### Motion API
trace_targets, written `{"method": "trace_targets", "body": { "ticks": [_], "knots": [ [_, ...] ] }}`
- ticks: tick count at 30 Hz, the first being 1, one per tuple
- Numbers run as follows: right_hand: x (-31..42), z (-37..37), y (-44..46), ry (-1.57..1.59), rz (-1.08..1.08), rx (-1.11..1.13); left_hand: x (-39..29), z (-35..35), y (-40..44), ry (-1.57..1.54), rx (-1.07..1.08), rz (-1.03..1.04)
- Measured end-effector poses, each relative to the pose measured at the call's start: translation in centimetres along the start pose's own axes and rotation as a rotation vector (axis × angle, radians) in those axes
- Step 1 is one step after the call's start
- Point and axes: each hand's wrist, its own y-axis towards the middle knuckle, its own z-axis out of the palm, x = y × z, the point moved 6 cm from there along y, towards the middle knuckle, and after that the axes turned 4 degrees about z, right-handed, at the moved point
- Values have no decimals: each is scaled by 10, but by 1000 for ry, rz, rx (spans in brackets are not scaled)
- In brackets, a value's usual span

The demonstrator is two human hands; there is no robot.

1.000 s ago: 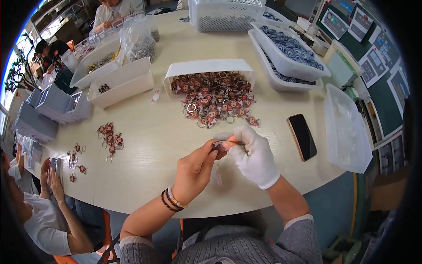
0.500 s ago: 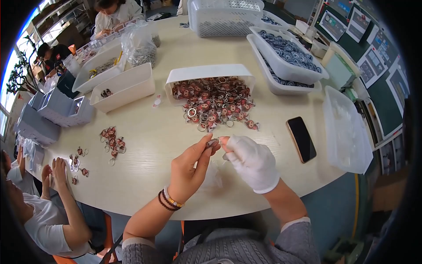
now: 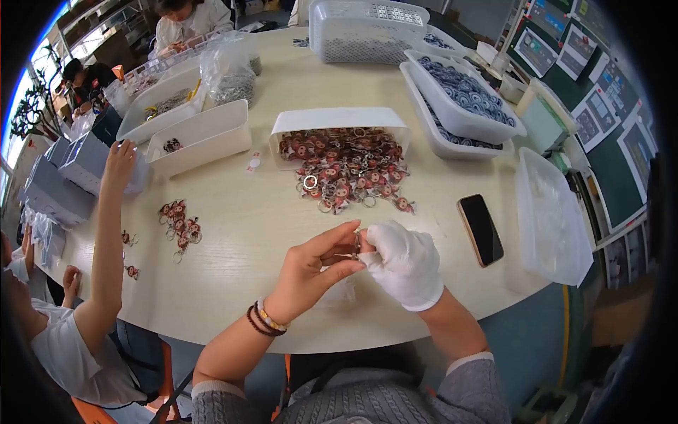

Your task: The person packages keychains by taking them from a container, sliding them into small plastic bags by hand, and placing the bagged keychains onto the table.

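Keychain (image 3: 357, 244), small and glossy, is pinched by the bare left hand (image 3: 308, 267) and white cloth-gloved right hand (image 3: 405, 263).

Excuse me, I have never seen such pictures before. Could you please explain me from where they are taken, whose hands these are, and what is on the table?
There is no machine here, only a person at work. All the pictures come from one camera worn on this person's head, looking forward and down.

The left hand is bare, with bracelets at the wrist; the right hand wears a white glove. Together they hold a small item, too hidden to make out fully.

On the table, a pile of keychains spills from a white bin lying on its side. A smaller group lies to the left, and a phone to the right. The raised hand at far left belongs to another person.
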Motion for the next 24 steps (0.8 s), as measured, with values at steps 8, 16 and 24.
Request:
{"method": "trace_targets", "body": {
  "ticks": [8, 16, 24],
  "knots": [
    [5, 2, -2, 128, -44, 59, -17, -6, 2, -3, 110, 41],
    [-13, 3, -14, 475, 59, 196, 1, -55, 15, -434, -106, -28],
    [-26, 28, -12, 657, 441, 54, -21, -30, 7, -143, 88, 51]
  ]
}}
